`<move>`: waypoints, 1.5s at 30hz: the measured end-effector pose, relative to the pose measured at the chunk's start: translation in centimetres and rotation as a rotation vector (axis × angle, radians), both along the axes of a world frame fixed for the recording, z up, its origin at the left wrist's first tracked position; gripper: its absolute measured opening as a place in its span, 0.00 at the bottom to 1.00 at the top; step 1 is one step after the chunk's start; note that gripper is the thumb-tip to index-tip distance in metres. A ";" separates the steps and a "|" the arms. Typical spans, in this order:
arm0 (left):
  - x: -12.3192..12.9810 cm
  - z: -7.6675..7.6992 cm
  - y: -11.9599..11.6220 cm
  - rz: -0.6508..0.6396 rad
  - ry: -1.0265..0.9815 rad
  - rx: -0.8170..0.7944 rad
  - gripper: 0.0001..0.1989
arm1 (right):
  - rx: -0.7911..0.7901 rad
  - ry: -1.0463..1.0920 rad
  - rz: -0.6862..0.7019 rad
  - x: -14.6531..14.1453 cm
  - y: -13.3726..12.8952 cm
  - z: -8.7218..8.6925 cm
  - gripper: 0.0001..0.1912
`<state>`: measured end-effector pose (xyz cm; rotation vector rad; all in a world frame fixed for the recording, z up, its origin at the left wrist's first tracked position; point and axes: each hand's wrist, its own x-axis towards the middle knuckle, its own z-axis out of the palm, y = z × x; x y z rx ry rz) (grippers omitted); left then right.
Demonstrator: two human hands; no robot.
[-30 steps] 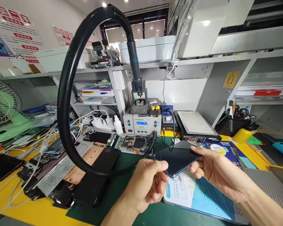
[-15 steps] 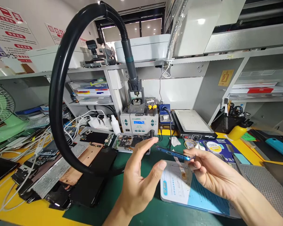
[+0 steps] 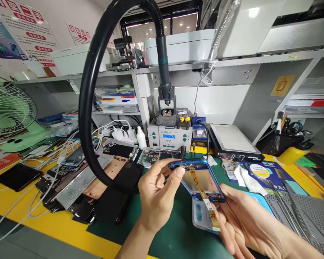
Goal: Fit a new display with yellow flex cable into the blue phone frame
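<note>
A blue phone frame (image 3: 208, 178) is tilted up above the bench, its inner face turned towards me. My left hand (image 3: 156, 196) pinches its left corner between thumb and fingers. At the lower right corner my right hand (image 3: 248, 219) grips the frame's edge, its lower fingers extended beneath. An orange-brown flex cable (image 3: 196, 180) runs across the frame and hangs past its lower edge near the right fingers. Below lies a blue and white flat package (image 3: 198, 217), partly hidden by the frame and right hand, on the green mat (image 3: 175, 237).
A thick black hose (image 3: 86, 108) loops on the left, over dismantled phone parts (image 3: 97, 183). Behind stand a hot-air station (image 3: 169, 136) and a flat heating plate (image 3: 234, 140). Tweezers (image 3: 291, 205) lie on a perforated grey mat (image 3: 315, 205) at right; white tissue (image 3: 250, 180) is nearby.
The phone frame has turned from edge-on to showing its inner face. My left hand has closed on its left corner; the right hand has shifted lower. The view has swung left.
</note>
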<state>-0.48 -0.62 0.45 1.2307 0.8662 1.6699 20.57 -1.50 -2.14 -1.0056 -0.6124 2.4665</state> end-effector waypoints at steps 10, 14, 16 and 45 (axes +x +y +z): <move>-0.1 0.3 0.1 -0.030 0.014 -0.075 0.06 | 0.619 -0.212 -0.058 -1.6 -1.1 1.6 0.27; 0.0 0.1 0.1 -0.065 0.035 -0.094 0.06 | 0.786 -0.264 -0.057 -1.7 -1.4 2.0 0.10; 0.0 0.0 0.1 -0.119 0.019 -0.093 0.07 | 0.810 -0.252 -0.030 -1.7 -1.4 1.9 0.09; 0.2 -0.7 -0.3 -0.044 0.109 -0.103 0.24 | 0.795 -0.199 0.011 -1.9 -1.1 1.6 0.18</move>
